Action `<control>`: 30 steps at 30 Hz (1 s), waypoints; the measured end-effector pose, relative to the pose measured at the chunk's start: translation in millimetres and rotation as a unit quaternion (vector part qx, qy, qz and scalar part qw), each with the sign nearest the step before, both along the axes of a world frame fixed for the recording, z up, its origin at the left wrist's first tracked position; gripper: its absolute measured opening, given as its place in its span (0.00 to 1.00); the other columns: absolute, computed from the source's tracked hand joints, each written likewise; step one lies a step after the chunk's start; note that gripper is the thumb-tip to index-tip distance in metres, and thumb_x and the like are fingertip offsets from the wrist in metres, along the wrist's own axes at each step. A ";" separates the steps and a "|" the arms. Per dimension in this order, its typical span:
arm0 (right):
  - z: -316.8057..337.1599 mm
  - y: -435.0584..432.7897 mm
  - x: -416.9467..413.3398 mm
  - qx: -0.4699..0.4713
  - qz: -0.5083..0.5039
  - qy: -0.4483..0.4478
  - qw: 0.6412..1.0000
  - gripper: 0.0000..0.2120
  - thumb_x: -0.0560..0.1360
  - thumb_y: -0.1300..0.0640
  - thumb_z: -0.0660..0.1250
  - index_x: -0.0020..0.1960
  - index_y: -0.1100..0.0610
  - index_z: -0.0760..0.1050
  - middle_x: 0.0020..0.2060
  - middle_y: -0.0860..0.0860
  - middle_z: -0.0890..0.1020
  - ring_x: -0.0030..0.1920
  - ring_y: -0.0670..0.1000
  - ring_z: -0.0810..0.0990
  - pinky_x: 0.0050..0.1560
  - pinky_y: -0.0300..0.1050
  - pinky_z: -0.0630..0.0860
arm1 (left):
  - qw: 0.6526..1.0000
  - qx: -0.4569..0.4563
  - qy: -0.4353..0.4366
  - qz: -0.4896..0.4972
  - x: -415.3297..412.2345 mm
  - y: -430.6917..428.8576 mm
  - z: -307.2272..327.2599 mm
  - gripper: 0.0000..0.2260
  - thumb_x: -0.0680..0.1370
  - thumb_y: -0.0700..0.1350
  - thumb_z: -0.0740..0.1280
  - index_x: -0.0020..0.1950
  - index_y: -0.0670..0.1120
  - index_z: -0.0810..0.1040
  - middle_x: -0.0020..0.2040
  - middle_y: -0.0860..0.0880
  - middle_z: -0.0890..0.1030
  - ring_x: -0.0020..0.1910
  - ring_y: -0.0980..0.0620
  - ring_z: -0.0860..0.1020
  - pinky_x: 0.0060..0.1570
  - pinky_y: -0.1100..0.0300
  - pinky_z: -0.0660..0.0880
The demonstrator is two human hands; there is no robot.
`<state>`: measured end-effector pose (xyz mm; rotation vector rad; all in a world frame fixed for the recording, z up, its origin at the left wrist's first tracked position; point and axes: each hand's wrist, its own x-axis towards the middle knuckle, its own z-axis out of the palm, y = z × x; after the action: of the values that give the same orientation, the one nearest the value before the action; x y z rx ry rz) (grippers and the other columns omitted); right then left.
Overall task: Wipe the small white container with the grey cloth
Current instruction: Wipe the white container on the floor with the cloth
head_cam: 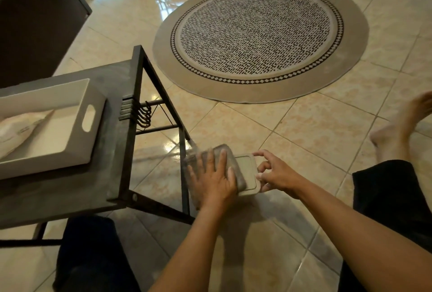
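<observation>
Wiping step is in hand. I am pressing the grey cloth (224,167) flat onto the top of the small white container (247,174) with my left hand (211,177), palm down, fingers (223,156) spread apart over the cloth, not clamped on anything. The cloth is blurred at its left edge, which I am reading as rubbing motion, though I cannot be sure of the direction.

My right hand (275,172) is steadying the container from its right side: thumb and fingertips pinching its rim, one fingertip near the far corner, the others curled along the near edge. Both forearms are reaching forward and down from my seat, the left crossing in from low centre, the right coming in from the lower right.

The container is being held out over the tiled floor (304,132), just right of the dark bench (112,142), level with its leg. Whether it is resting on anything I cannot tell. A white tray (93,114) is sitting on the bench, well apart from the work.

Roughly half the lid is showing uncovered on the right. Next move, as I judge it: sweep the cloth toward that bare side, which is calling for the right grip to shift off the rim or for turning the container.
</observation>
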<state>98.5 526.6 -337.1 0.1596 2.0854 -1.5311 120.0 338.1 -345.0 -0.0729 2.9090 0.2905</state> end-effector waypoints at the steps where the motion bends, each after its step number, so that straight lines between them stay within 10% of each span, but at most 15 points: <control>1: 0.3 -1.3 0.9 0.004 -0.002 0.002 1.000 0.29 0.76 0.72 0.64 0.71 0.49 0.65 0.47 0.62 0.77 0.43 0.57 0.83 0.44 0.56 0.85 | 0.999 -0.001 0.004 0.043 6.8 -5.3 0.9 0.27 0.82 0.59 0.45 0.78 0.60 0.35 0.80 0.49 0.34 0.76 0.45 0.29 0.69 0.43 0.24; 9: -1.0 -5.3 -0.8 -0.005 -0.004 0.001 1.000 0.28 0.76 0.72 0.64 0.70 0.48 0.67 0.45 0.59 0.76 0.41 0.55 0.80 0.41 0.54 0.85 | 0.998 0.018 0.002 -0.063 6.6 25.6 -4.4 0.27 0.82 0.60 0.44 0.78 0.60 0.34 0.78 0.50 0.31 0.76 0.44 0.30 0.74 0.38 0.35; 13: 2.3 -8.2 4.2 -0.006 -0.027 -0.002 1.000 0.29 0.77 0.72 0.64 0.71 0.49 0.65 0.48 0.60 0.76 0.44 0.54 0.82 0.38 0.48 0.85 | 0.997 -0.003 0.024 0.067 1.2 -15.8 -1.6 0.28 0.81 0.60 0.45 0.79 0.58 0.38 0.81 0.47 0.39 0.79 0.42 0.37 0.75 0.38 0.39; 23: 3.6 -6.0 4.1 -0.023 -0.025 -0.008 0.999 0.28 0.75 0.72 0.63 0.69 0.50 0.68 0.42 0.56 0.75 0.40 0.52 0.80 0.39 0.51 0.84 | 0.998 0.006 0.000 -0.061 0.0 38.1 -8.2 0.27 0.81 0.59 0.42 0.77 0.60 0.34 0.79 0.49 0.32 0.76 0.45 0.29 0.73 0.39 0.33; 30: 3.2 -6.1 3.7 -0.028 -0.028 -0.006 0.999 0.27 0.77 0.72 0.63 0.71 0.51 0.66 0.46 0.59 0.74 0.41 0.53 0.81 0.39 0.52 0.85 | 0.997 0.010 0.009 0.080 16.9 -6.8 -3.7 0.28 0.81 0.59 0.45 0.79 0.58 0.36 0.78 0.49 0.29 0.75 0.46 0.27 0.73 0.40 0.31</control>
<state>102.2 520.4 -333.9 0.2084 2.0438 -1.6159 136.9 331.3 -348.8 -0.3039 2.9222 0.3488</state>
